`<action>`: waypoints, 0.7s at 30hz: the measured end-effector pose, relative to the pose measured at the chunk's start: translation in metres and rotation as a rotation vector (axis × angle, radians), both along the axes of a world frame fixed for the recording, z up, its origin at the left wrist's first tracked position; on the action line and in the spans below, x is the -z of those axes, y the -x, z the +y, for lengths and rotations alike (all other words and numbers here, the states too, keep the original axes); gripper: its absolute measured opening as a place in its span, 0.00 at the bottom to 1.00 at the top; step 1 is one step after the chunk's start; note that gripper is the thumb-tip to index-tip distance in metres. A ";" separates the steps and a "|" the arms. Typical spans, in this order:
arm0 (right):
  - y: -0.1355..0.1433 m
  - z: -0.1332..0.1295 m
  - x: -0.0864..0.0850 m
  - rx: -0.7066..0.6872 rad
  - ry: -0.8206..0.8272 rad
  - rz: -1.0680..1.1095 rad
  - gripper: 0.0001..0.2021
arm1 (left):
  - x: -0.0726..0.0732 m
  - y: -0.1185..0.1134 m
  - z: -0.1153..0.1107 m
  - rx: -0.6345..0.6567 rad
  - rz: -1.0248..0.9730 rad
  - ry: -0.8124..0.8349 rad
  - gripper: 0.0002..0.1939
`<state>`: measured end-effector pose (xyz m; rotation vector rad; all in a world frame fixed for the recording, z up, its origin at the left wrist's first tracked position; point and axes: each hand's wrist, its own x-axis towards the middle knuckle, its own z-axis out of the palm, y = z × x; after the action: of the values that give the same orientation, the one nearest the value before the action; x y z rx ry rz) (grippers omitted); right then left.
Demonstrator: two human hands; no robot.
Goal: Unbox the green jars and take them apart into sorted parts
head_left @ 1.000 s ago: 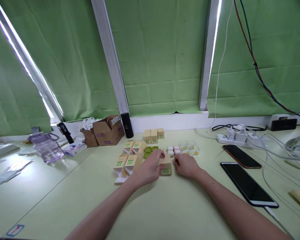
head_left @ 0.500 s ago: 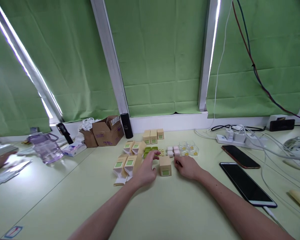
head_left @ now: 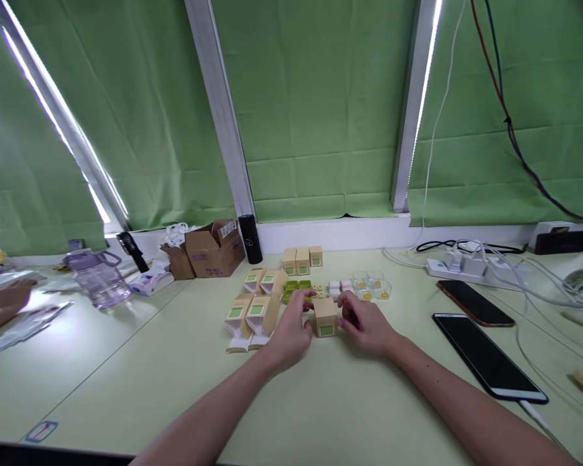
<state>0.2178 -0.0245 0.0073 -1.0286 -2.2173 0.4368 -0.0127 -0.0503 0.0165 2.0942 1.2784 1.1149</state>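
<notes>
Left hand [head_left: 292, 331], right hand [head_left: 368, 325], cubic cardboard box [head_left: 325, 317] between

One box [head_left: 325, 318] stands between the hands [head_left: 291, 327].

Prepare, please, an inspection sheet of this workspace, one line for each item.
Surface: pale table, printed label near left.
Things: small carton between the hands; opened cartons to its left; green containers and clear cups behind.
Clutter: two phones, right; purple jug and cardboard box, left.
Hands: left hand and right hand flank the small carton; grip unclear.
Cables: charging cable at the nearer phone; others around the power strip.
Surroundings: green blinds; another person's hand, far left.
</notes>
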 end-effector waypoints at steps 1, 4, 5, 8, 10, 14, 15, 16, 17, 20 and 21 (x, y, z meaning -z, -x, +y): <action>0.001 0.000 0.001 0.002 0.001 0.008 0.10 | 0.000 0.000 0.000 -0.004 0.002 -0.014 0.33; 0.002 0.003 0.004 0.023 0.020 0.023 0.09 | 0.002 0.000 0.000 -0.029 0.003 -0.035 0.31; 0.002 0.004 0.005 0.037 0.027 0.029 0.08 | 0.002 0.000 0.000 -0.041 0.000 -0.034 0.30; 0.003 0.008 0.007 0.087 0.030 0.058 0.05 | 0.003 0.000 0.001 -0.076 -0.013 -0.025 0.26; 0.004 0.009 0.008 0.113 0.027 0.078 0.05 | 0.004 -0.001 0.003 -0.087 -0.019 -0.024 0.24; 0.005 0.010 0.008 0.132 0.018 0.143 0.03 | 0.008 0.000 0.006 -0.094 -0.025 -0.015 0.23; 0.005 0.010 0.008 0.128 0.020 0.163 0.03 | 0.009 0.000 0.006 -0.092 -0.031 -0.007 0.23; 0.005 0.010 0.008 0.120 0.023 0.181 0.03 | 0.009 0.000 0.007 -0.087 -0.040 0.005 0.24; 0.005 0.010 0.009 0.110 0.028 0.198 0.03 | 0.010 0.000 0.007 -0.081 -0.051 0.020 0.24; 0.005 0.009 0.010 0.080 0.049 0.233 0.05 | 0.010 -0.001 0.007 -0.061 -0.075 0.073 0.26; 0.005 0.009 0.010 0.071 0.056 0.241 0.05 | 0.009 -0.002 0.007 -0.057 -0.078 0.086 0.27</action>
<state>0.2127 -0.0156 -0.0027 -1.0236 -1.9594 0.5632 -0.0111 -0.0436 0.0071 1.9437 1.3324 1.1338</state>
